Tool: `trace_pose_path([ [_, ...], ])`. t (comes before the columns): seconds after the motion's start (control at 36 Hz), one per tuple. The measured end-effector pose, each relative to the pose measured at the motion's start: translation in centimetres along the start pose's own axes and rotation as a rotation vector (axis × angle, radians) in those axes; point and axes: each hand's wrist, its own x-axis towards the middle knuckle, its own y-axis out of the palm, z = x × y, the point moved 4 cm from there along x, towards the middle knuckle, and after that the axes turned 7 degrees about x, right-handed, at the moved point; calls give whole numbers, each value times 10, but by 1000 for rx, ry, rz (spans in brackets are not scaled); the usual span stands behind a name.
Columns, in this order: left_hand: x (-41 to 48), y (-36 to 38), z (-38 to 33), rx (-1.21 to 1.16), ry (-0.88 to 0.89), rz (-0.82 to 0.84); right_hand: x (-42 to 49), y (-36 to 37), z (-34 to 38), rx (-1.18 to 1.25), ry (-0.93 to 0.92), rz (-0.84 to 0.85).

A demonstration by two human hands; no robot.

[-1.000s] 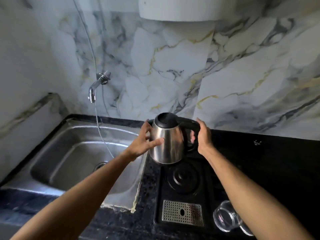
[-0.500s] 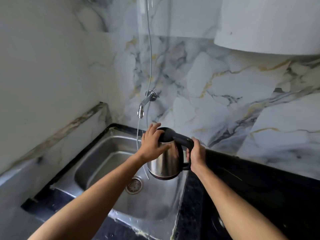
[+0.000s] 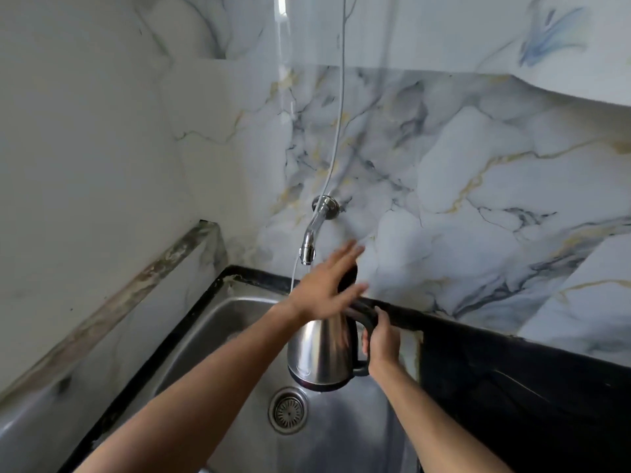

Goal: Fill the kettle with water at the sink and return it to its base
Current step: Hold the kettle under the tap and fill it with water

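Marble-patterned wall (image 3: 478,186) in white and grey with gold veins, meeting a plainer pale wall at the left corner. Below it, a steel sink (image 3: 211,339) sunk into a black counter (image 3: 512,377), round drain (image 3: 288,410) near the middle of the basin. Chrome tap (image 3: 312,235) jutting from the wall above the back of the sink, thin white cord (image 3: 338,124) hanging down past it. Steel kettle (image 3: 322,355) held in the air over the basin, above and just right of the drain, below and a little right of the tap's spout. Right hand (image 3: 380,339) closed round the kettle's black handle. Left hand (image 3: 329,286) spread flat with fingers straight, blurred, over the kettle's top, gripping nothing; cannot tell whether touching the lid. Stained stone ledge (image 3: 112,308) sloping along the left wall beside the sink.
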Motion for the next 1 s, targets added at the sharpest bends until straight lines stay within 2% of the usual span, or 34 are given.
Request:
trace_pose_path([
  [0.06, 6, -11, 25, -58, -180, -229, 7, 9, -5, 21, 39, -14],
  [0.11, 11, -17, 58, -7, -423, -344, 16, 19, -8, 32, 51, -13],
  [0.19, 17, -12, 93, 113, -616, -203, 25, 29, -8, 29, 29, -18],
  [0.25, 24, -10, 103, 154, -612, -147, 30, 34, -8, 14, 18, -14],
  [0.56, 58, -12, 114, 290, -573, -68, 49, 46, -13, 15, 11, -3],
  [0.69, 59, -14, 129, 187, -588, 24, 50, 50, -14, 11, -1, 15],
  [0.78, 59, -17, 139, 86, -594, 43, 51, 53, -12, 11, -15, 28],
  [1.0, 58, -22, 151, 3, -580, 76, 49, 58, -9, 27, -16, 55],
])
